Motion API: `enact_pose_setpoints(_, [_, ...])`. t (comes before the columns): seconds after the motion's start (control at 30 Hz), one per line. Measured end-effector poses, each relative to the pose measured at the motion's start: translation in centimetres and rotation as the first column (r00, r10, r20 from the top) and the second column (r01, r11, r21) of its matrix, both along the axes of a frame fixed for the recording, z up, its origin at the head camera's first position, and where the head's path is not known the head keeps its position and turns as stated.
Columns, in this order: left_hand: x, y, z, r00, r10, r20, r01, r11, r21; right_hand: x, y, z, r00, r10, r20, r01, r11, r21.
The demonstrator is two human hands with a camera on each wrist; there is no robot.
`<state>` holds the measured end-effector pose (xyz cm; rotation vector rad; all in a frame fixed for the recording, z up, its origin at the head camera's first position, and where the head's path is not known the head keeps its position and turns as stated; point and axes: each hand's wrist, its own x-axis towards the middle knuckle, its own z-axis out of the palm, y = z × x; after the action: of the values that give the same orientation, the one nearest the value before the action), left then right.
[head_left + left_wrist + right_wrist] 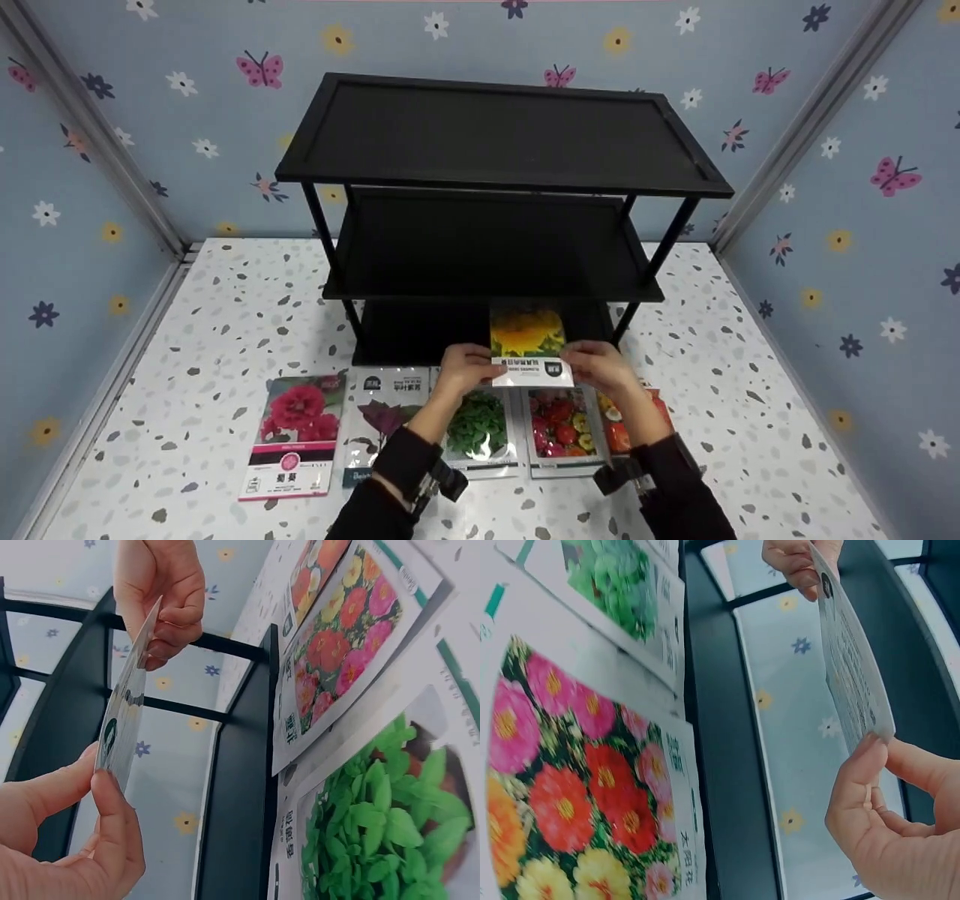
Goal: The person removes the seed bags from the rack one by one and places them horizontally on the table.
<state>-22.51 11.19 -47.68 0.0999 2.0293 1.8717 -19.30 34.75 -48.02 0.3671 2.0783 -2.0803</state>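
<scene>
You hold a seed packet (528, 346) with a yellow flower picture and a white label strip along its lower edge. It stands nearly upright, face toward you, pinched at its two bottom corners, just in front of the black shelf rack's (495, 135) lowest tier, above the surface.

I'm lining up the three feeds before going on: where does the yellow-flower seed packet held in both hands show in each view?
Head: yellow-flower seed packet at centre, face on, before the black shelf, pinched by the left hand and right hand.
Left wrist: edge-on at left, between both hands.
Right wrist: upper right, printed back showing.
Shared landmark: the green-leaf packet lying flat on the table, in all three views.
</scene>
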Motion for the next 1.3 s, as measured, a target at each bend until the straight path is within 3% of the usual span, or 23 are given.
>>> enact_pose_setpoints(0.2, [1.7,-1.2,-0.8,0.999,-0.041,-0.017,0.042,0.998,0.046,1.9,-0.6,-0.5,0.999,0.050,-0.016,-0.051,0.993,-0.104])
enact_pose_setpoints(0.5, [3.8,-2.2,-1.6,0.998,-0.046,-0.031,0.049,0.994,0.102,4.4,-1.6,-1.1,0.997,0.074,-0.011,-0.075,0.984,-0.159])
enact_pose_setpoints(0.67, [4.4,-2.2,-1.8,0.999,-0.026,0.022,0.021,0.979,0.202,5.2,-2.3,-1.2,0.999,0.036,-0.011,-0.037,0.986,-0.163])
enact_pose_setpoints(0.77, [4.9,-1.6,-1.9,0.995,0.018,0.098,-0.050,0.942,0.332,5.3,-2.6,-1.3,1.000,0.003,-0.015,-0.006,0.984,-0.176])
enact_pose_setpoints(0.9, [5.7,0.0,-2.6,0.974,0.096,0.205,-0.187,0.849,0.493,5.4,-3.2,-1.5,0.997,-0.059,-0.041,0.046,0.965,-0.257])
enact_pose_setpoints(1.03, [6.7,1.6,-3.5,0.949,0.185,0.256,-0.301,0.775,0.556,5.4,-4.1,-1.9,0.987,-0.146,-0.060,0.118,0.937,-0.330])
enact_pose_setpoints(1.07, [6.7,2.1,-4.4,0.949,0.200,0.246,-0.308,0.758,0.574,5.4,-4.3,-2.0,0.984,-0.166,-0.063,0.136,0.931,-0.339])
enact_pose_setpoints(1.13, [7.0,2.9,-4.8,0.937,0.231,0.261,-0.343,0.743,0.575,5.4,-4.8,-2.1,0.977,-0.204,-0.062,0.170,0.922,-0.349])
enact_pose_setpoints(1.23, [6.2,4.6,-8.8,0.931,0.262,0.255,-0.365,0.708,0.604,5.4,-5.4,-2.4,0.969,-0.240,-0.065,0.202,0.913,-0.356])
enact_pose_setpoints(1.3, [6.0,5.4,-10.2,0.928,0.279,0.247,-0.373,0.696,0.613,5.5,-5.7,-2.6,0.964,-0.256,-0.069,0.216,0.909,-0.357])
